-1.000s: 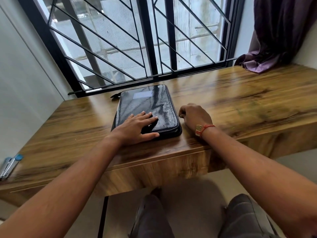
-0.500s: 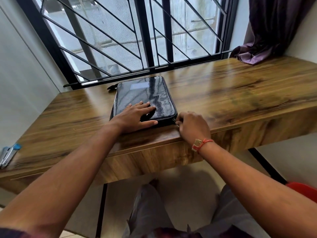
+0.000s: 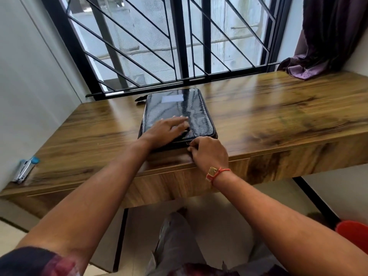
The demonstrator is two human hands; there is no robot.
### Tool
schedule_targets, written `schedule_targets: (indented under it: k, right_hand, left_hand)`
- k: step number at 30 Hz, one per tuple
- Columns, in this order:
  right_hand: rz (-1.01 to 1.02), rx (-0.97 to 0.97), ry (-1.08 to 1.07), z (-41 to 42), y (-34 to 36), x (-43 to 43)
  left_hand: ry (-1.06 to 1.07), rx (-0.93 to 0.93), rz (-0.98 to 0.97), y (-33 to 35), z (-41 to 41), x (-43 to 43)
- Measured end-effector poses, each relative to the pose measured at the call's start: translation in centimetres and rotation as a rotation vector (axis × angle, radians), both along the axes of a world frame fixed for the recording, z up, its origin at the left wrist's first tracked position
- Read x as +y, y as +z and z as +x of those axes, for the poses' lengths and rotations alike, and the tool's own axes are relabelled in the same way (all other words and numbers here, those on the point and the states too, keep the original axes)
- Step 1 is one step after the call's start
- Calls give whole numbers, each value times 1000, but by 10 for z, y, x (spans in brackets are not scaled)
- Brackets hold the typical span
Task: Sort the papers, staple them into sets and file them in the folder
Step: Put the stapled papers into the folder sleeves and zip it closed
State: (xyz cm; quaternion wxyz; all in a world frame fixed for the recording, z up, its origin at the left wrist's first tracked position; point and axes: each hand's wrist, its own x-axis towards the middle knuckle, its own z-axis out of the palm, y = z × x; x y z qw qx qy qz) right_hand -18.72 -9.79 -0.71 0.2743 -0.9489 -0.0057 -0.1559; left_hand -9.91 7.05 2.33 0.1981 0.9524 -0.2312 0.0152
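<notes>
Head: folder (image 3: 191, 108) at desk (image 3: 278, 116) edge

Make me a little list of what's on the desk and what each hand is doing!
desk: wooden
folder: black, shiny, lying flat near the front edge, cover down
left hand: flat on top of the folder, fingers straight
right hand: pinches the zip on the folder's near edge
stapler: far left of the desk, nobody touching it
curtain: purple, far right corner
</notes>
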Motion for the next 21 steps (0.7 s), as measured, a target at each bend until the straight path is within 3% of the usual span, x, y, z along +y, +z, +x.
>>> schedule_targets:
  k: [4,10,15,21]
  right_hand:
    - [4,9,27,-2,2,15]
    - [4,6,77,-1,5,48]
    - [-11,11,115,-1,5,76]
    - [-29,18,189,-3,7,102]
  left_hand:
    - [78,261,-638,9,0,4]
    - [93,481,-1105,11,14,25]
    - [98,577,-1324,12,21,35]
    - [78,637,-1433,7,28,41]
